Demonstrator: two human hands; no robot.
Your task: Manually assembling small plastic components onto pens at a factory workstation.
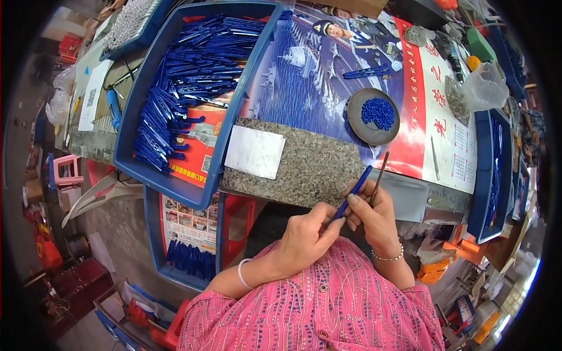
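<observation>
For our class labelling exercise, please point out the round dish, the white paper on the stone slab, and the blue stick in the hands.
Round dish (373, 136): head view, bare inside near the rim.
White paper (254, 152): head view, middle of its face.
Blue stick (358, 184): head view, on its upper part.

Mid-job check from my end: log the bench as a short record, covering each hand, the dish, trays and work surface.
Left hand: the hand grips the lower end of a slim blue piece
Right hand: the hand steadies that piece and holds a thin dark tool
Dish: round brown dish holding small blue pellets
Large tray: blue tray with many long blue parts
Lower tray: smaller blue tray, blue parts inside
Work surface: speckled slab, folded white sheet on it
</observation>
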